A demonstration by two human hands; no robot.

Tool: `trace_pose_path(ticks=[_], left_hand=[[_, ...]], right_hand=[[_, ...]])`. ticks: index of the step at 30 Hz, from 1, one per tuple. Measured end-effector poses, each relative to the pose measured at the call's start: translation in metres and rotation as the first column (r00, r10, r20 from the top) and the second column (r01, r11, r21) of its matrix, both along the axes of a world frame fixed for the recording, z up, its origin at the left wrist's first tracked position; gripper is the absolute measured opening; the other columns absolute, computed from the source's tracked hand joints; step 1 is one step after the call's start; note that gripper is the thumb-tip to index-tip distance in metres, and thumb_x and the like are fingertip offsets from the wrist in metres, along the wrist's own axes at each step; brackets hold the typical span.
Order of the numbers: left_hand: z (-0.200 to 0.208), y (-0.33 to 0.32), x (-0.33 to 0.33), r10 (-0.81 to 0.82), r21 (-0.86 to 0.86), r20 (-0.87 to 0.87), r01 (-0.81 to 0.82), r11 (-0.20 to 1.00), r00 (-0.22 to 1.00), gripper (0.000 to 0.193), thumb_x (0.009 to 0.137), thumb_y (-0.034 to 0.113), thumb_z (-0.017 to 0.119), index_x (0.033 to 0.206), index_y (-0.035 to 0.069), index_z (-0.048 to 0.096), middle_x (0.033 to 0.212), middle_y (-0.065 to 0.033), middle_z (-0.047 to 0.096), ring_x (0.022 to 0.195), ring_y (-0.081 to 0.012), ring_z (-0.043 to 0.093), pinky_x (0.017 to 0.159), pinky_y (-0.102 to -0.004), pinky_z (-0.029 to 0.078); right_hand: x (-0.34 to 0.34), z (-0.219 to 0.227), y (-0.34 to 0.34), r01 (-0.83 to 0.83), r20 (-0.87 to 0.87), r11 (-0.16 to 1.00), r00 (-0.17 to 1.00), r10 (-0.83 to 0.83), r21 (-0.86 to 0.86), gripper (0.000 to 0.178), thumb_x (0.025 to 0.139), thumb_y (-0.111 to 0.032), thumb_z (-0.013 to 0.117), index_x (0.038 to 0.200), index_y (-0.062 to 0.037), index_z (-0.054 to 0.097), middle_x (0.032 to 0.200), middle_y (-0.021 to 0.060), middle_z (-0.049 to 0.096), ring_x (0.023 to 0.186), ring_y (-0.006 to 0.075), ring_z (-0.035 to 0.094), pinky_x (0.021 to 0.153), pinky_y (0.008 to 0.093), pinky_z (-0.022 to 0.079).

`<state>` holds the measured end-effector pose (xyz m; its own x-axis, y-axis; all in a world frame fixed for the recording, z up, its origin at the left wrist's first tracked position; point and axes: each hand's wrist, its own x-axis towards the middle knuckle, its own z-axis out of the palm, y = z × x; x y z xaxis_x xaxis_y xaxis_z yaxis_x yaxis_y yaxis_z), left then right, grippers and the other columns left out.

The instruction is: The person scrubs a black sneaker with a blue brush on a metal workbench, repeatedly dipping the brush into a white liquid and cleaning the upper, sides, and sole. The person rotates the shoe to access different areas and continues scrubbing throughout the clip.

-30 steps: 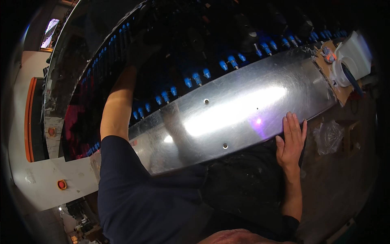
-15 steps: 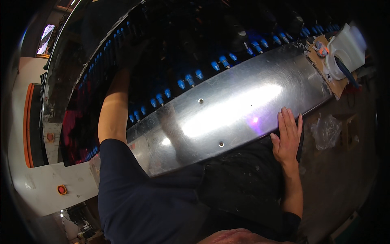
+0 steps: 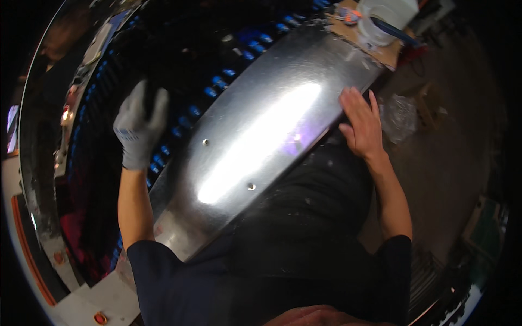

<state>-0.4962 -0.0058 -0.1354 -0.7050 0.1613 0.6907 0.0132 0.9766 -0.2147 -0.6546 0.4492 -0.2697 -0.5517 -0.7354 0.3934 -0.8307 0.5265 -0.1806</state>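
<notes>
My left hand (image 3: 140, 122), in a pale grey work glove, is raised over the dark interior of the machine, left of a row of blue fittings (image 3: 216, 86). Its fingers are apart and nothing shows between them. A shiny metal panel (image 3: 288, 70) slants across the middle, with two small holes in it. On its right edge rests my bare right hand (image 3: 363, 122), fingers stretched out and holding nothing. Both hands are slightly blurred.
At the panel's far end a piece of cardboard (image 3: 389, 54) carries a cut-open white plastic container (image 3: 375, 27) with a dark blue handle (image 3: 394, 31) in it. Clear plastic wrap (image 3: 399, 117) lies on the right. A red button (image 3: 100, 318) sits at lower left.
My left hand has come up out of the dark interior and its glove now shows. The whole view has turned, so the panel slants more steeply. My right hand stays at the panel's edge.
</notes>
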Motion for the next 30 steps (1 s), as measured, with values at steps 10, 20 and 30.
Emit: trace_pose_path(ticks=[10,20,30], left_hand=[[-0.076,0.178,-0.033,-0.687,0.455,0.03,0.602,0.656,0.726,0.023,0.087,0.019,0.079,0.102,0.003,0.073,0.079,-0.0072,0.069,0.065,-0.0214,0.067,0.057,-0.0335,0.054],[-0.069,0.195,-0.028,-0.763,0.519,0.09,0.624,0.584,0.64,0.028,0.081,0.017,0.084,0.104,0.003,0.075,0.084,-0.0093,0.072,0.068,-0.0245,0.069,0.059,-0.034,0.054],[-0.077,0.199,-0.04,-0.739,0.574,0.092,0.57,0.587,0.668,0.032,0.08,0.021,0.083,0.106,0.004,0.075,0.093,-0.0075,0.074,0.069,-0.0223,0.068,0.064,-0.0342,0.054]], right_hand=[[0.053,0.016,0.008,0.105,0.05,0.994,0.993,-0.103,-0.041,0.082,0.1,-0.054,0.061,0.154,0.0053,0.047,0.164,0.0252,0.044,0.155,0.0419,0.038,0.128,0.0587,0.022],[-0.049,0.016,0.022,0.417,-0.005,0.906,0.908,-0.418,0.069,0.075,0.102,-0.045,0.063,0.152,0.0092,0.048,0.161,0.0283,0.046,0.154,0.0411,0.04,0.128,0.0561,0.024],[-0.003,0.006,-0.016,0.059,0.069,0.998,0.996,-0.061,0.039,0.078,0.098,-0.055,0.063,0.147,0.0049,0.056,0.158,0.0226,0.052,0.152,0.037,0.043,0.128,0.061,0.023]])
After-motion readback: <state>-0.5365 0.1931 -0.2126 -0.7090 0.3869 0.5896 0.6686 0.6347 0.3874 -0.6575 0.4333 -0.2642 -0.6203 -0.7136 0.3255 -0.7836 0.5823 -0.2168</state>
